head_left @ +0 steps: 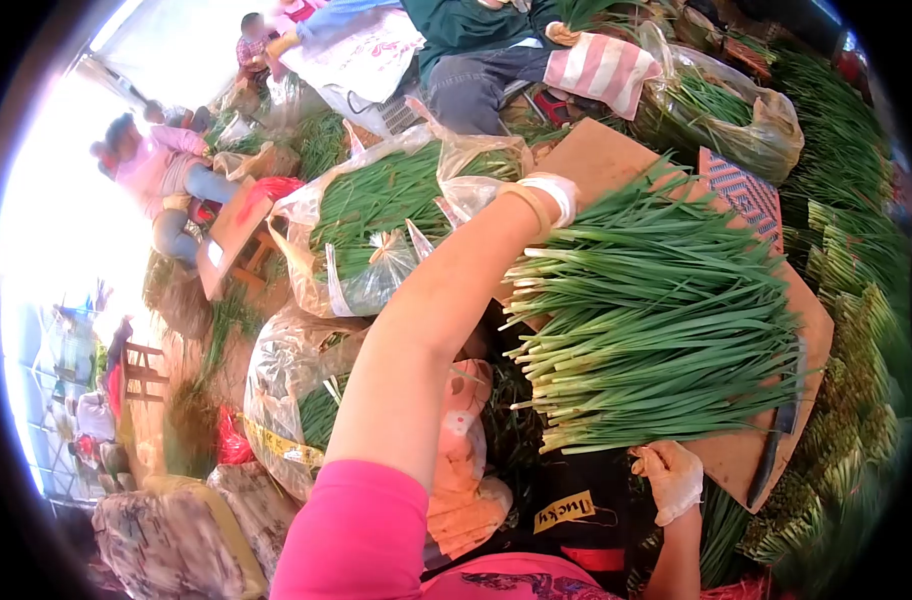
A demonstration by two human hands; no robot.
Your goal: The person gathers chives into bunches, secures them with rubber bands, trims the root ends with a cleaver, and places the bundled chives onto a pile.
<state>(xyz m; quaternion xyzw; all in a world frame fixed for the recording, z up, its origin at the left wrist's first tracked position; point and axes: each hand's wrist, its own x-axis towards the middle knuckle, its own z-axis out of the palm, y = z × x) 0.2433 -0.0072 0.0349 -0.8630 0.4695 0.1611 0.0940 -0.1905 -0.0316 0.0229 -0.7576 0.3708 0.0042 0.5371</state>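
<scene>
A broad layer of garlic chives (656, 310) lies across a brown board (811, 320), pale stem ends to the left and green leaves to the right. My left hand (556, 195), in a white glove, is at the upper left edge of the chives; its fingers are hidden. Close to the lower edge of the layer is my gloved right hand (668, 478). Its fingers are curled together, and whatever they may hold is too small to make out. A knife (768, 462) with a black handle rests on the board's right side, its blade partly under the leaf tips.
Open plastic bags of chives (376, 205) stand to the left, with another bag (776, 130) at the upper right. Heaped chives (846, 400) line the right side. A co-worker in dark trousers (476, 85) sits opposite; others sit farther left near a low wooden table (231, 240).
</scene>
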